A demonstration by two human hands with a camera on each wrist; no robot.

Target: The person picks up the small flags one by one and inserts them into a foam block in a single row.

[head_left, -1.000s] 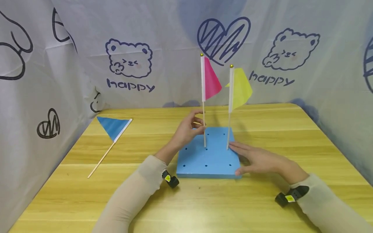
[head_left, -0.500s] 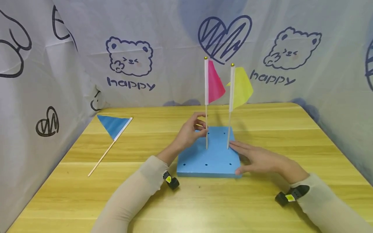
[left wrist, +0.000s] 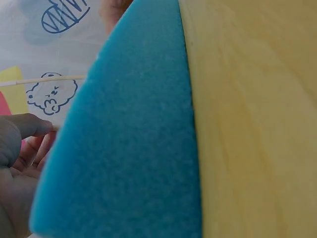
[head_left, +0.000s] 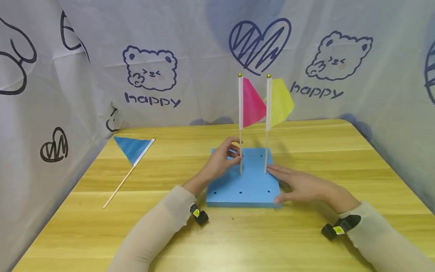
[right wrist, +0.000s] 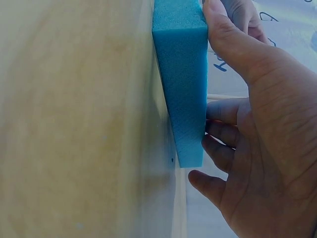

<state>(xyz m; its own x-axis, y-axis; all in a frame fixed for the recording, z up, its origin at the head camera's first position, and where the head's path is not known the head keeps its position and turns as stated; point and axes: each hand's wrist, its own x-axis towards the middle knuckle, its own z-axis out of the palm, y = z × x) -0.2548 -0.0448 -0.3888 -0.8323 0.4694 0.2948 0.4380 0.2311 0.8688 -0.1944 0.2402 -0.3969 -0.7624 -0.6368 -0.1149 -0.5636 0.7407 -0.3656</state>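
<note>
A blue foam board (head_left: 255,185) with small holes lies in the middle of the table in the head view. My left hand (head_left: 221,160) pinches the wooden stick of a pink flag (head_left: 252,104), which stands upright with its lower end at the board's middle hole. To its right, a yellow flag (head_left: 281,102) stands upright on the board by itself. My right hand (head_left: 302,186) rests on the board's right edge, fingers fairly straight, the fingertips close to the yellow flag's stick. In the left wrist view, the board's side (left wrist: 133,139) hides the stick's lower end.
A blue flag (head_left: 134,149) on a stick lies flat on the wooden table (head_left: 272,238) at the left. Behind the table hangs a pale cloth (head_left: 204,75) with bear and heart drawings. Each wrist wears a small black camera.
The pink flag has shifted slightly right, then sunk lower, its top now about level with the yellow flag's. My left hand has followed it down. My right hand has stayed in place.
</note>
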